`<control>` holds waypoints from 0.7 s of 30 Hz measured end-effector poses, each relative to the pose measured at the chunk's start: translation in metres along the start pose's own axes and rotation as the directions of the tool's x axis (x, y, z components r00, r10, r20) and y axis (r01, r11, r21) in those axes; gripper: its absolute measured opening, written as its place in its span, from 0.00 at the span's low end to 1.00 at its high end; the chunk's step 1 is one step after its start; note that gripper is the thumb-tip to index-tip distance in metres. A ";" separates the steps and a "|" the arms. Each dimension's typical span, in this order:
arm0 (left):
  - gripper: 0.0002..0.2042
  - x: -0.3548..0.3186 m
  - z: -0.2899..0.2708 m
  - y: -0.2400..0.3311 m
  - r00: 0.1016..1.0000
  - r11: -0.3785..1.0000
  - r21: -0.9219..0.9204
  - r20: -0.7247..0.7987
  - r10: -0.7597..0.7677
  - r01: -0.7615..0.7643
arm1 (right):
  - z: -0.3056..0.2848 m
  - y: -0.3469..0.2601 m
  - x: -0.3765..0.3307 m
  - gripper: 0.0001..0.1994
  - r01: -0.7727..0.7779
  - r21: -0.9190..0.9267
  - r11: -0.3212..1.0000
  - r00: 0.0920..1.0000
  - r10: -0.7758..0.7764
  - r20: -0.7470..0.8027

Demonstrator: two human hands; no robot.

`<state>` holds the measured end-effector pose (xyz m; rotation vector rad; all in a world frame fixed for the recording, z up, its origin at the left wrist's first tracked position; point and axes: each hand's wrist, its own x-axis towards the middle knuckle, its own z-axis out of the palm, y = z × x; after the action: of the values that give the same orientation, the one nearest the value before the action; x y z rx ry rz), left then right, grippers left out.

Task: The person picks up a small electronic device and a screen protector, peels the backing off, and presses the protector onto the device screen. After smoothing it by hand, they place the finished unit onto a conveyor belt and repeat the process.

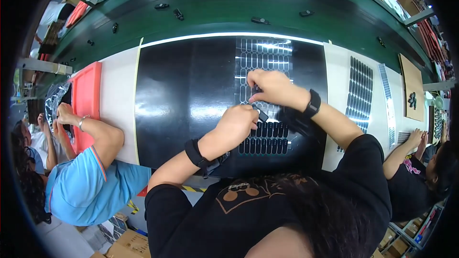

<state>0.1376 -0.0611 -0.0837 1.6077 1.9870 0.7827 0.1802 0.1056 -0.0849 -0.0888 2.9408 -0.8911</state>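
small black oval pad [262, 114] sits centre frame, pinched at the left hand [237, 123] fingertips just above the die-cut pad sheet [264, 91], a strip running top to bottom of frame on the glossy black mat [186, 100]; filled rows lie at the strip's lower end, emptied cells above. right hand [270, 87] is up-right of the pad, nearly touching, fingers clenched on the sheet's web, so the pad lies down-left from that grip and the left hand is nearer. red tray [87, 96] at left edge, contents not readable; more pad sheets [359, 91] lie at right.
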 end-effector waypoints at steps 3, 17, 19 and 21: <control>0.04 -0.009 -0.009 0.015 0.998 0.999 -0.027 -0.050 0.031 -0.033 | -0.003 -0.002 0.000 0.17 0.015 -0.069 0.998 1.000 -0.015 0.003; 0.04 -0.006 -0.070 0.023 0.957 0.990 -0.096 -0.262 -0.125 0.103 | -0.024 -0.009 -0.008 0.15 0.115 0.027 0.993 0.987 -0.117 0.107; 0.07 -0.001 -0.094 0.030 0.900 0.990 -0.095 -0.414 -0.138 0.108 | -0.016 -0.010 -0.010 0.13 0.092 0.003 0.996 0.992 -0.091 0.091; 0.10 0.002 -0.110 0.032 0.856 0.991 -0.103 -0.501 -0.125 0.084 | -0.010 -0.007 -0.009 0.11 0.061 -0.060 0.996 0.997 -0.058 0.054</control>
<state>0.0862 -0.0694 0.0187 1.3232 2.3380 1.3318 0.1886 0.1056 -0.0723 -0.2005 2.9306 -0.7931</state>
